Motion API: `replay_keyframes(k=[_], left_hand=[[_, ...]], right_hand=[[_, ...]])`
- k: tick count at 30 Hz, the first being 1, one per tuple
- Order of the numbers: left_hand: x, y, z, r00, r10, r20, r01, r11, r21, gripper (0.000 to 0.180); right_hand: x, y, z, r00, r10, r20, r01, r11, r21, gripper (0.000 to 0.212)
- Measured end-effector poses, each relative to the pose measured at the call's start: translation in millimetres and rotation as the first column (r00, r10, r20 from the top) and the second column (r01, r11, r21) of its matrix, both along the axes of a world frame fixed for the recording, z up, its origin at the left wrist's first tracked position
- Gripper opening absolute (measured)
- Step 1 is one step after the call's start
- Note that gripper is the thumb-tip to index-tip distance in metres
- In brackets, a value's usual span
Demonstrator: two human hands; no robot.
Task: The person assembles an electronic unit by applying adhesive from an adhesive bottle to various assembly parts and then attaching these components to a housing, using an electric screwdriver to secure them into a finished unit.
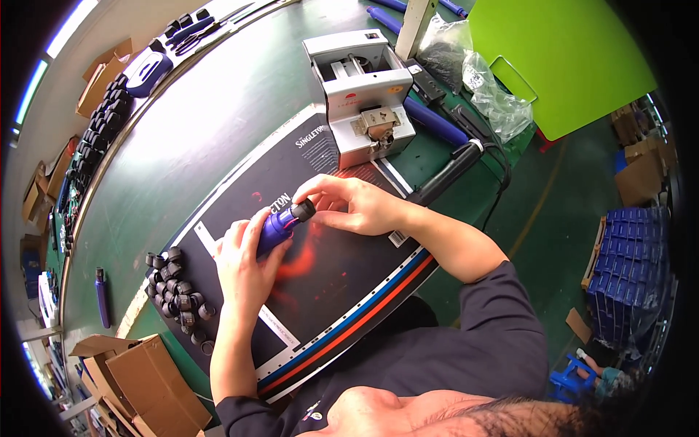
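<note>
My left hand (244, 251) is wrapped round a dark blue tube-shaped handle (272, 233), tilted up to the right above a black printed sheet (357, 266). At the handle's upper end is a black cap (303, 210), with a lighter narrow section and a bit of pink-red just below it. The fingers and thumb of my right hand (357, 207) close round this cap from the right. To the left of my left wrist lies a heap of small black caps (178, 291), on the sheet's left edge.
A grey-white bench machine (364, 95) stands beyond my hands. A black rod-shaped tool with a cable (455, 171) lies to its right, near clear plastic bags (495, 102). Another blue handle (102, 298) rests at left. Cardboard boxes (156, 379) stand at lower left.
</note>
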State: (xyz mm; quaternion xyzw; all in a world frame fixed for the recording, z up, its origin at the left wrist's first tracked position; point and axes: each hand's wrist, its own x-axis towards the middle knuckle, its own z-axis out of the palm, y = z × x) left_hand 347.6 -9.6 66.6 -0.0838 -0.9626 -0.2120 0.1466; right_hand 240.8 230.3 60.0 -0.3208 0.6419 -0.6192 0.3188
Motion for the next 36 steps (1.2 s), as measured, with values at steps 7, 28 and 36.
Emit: replay_keyframes(k=[7,28,36], left_hand=[[1.2,-0.7,1.2,1.000,-0.014,-0.028,0.012,0.999,-0.046,0.059],[4.6,0.2,19.4,0.956,-0.221,0.194,0.221,0.975,0.025,0.057],[22.9,43.9,11.9,0.925,-0.274,0.263,0.320,0.935,-0.152,0.059]], right_hand=[[5.4,-3.9,-10.0,0.985,-0.031,-0.170,0.020,0.998,-0.064,0.039],[5.8,5.6,5.4,0.902,-0.053,-0.429,0.024,0.997,-0.072,0.057],[33.2,-26.4,-22.6,0.966,-0.256,0.045,0.257,0.920,-0.297,0.065]])
